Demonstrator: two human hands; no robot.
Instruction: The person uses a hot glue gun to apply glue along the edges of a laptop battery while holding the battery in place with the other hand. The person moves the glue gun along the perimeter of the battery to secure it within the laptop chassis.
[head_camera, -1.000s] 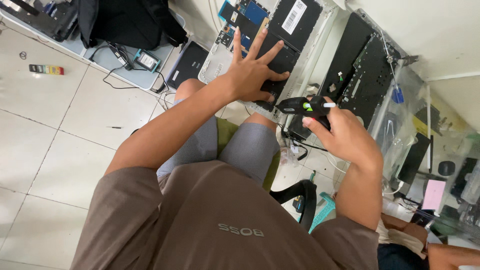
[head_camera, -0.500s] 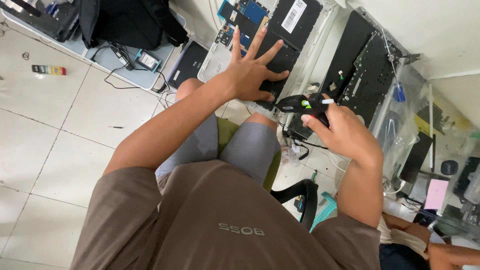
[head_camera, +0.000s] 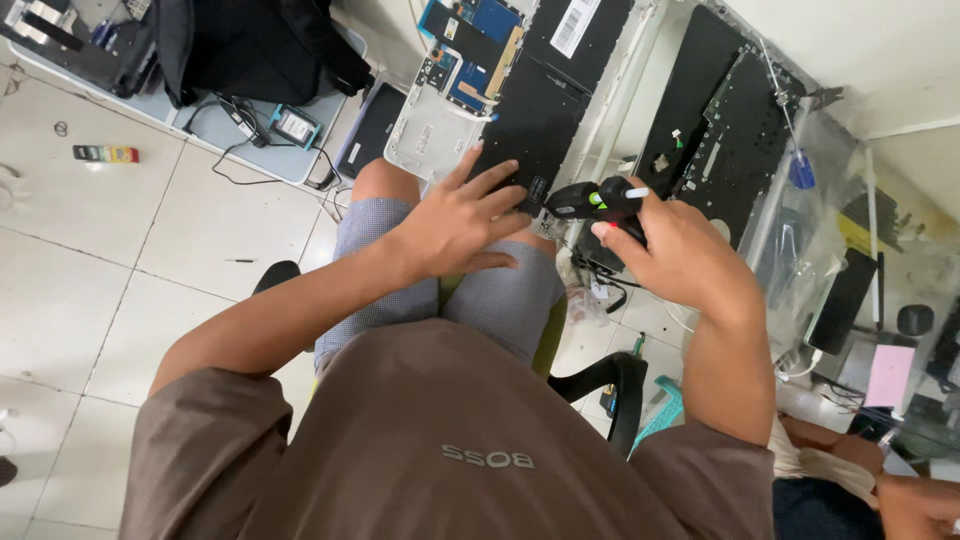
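White floor tiles lie beneath a cluttered bench of laptop parts. The left hand rests spread-fingered on an opened laptop base; the right hand grips a black electric screwdriver just beside it.

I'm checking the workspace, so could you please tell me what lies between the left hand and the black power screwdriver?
In the head view, only the dark underside of the opened laptop shows between the left hand and the screwdriver.

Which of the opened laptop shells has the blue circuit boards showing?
The silver laptop shell under the left hand, nearest the knees: blue boards sit at its top beside a black panel. The black shell past the right hand shows none.
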